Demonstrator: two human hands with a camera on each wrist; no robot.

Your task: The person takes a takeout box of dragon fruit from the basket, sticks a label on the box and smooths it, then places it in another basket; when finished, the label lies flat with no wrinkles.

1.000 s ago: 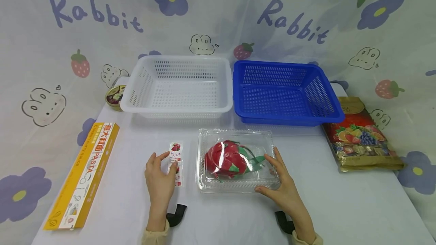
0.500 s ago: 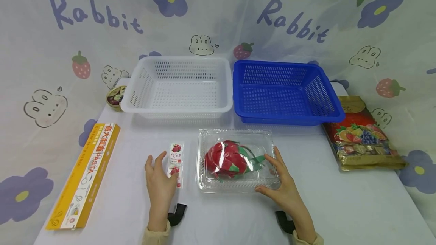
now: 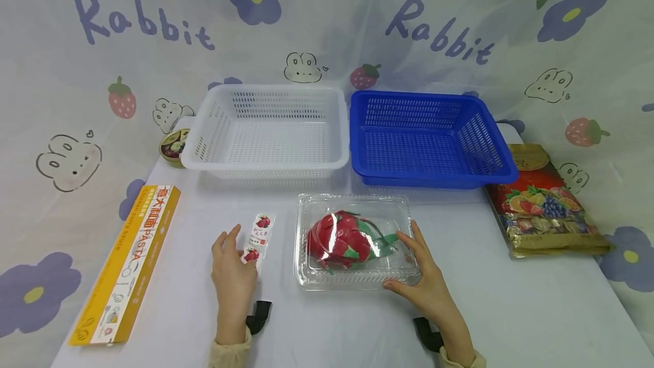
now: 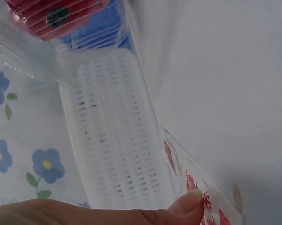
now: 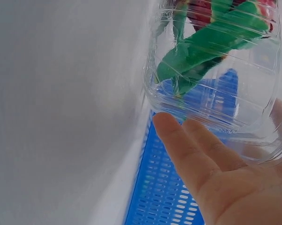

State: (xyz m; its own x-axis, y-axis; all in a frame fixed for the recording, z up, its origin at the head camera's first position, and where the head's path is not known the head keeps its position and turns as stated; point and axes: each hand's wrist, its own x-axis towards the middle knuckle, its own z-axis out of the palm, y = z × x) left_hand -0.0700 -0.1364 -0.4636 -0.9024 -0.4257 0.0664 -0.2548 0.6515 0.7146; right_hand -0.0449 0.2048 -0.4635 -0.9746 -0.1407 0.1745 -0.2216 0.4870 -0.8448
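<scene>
A strip of stickers with red dragon fruit pictures [image 3: 258,235] slants beside my left hand [image 3: 234,277]. My left thumb presses on its face in the left wrist view, and a fingertip shows past its far edge, so the strip is pinched. To the right, a clear plastic clamshell box [image 3: 352,280] stands closed on the table, with a red dragon fruit with green leaves [image 3: 339,237] inside. My right hand [image 3: 431,283] holds the box by its right end, the thumb at its front corner and fingers along the side. In the right wrist view, two fingertips touch its wall.
Behind the box stand a white basket [image 3: 265,166] and a blue basket [image 3: 434,178], side by side. A yellow pasta box [image 3: 125,266] lies at the left. A red and gold bag [image 3: 546,209] lies at the right, and a round tin [image 3: 172,149] sits at the back left.
My left hand has shifted a little left and toward me. The sticker strip has moved with it, turning from upright to slanted. My right hand and the plastic box have stayed put.
</scene>
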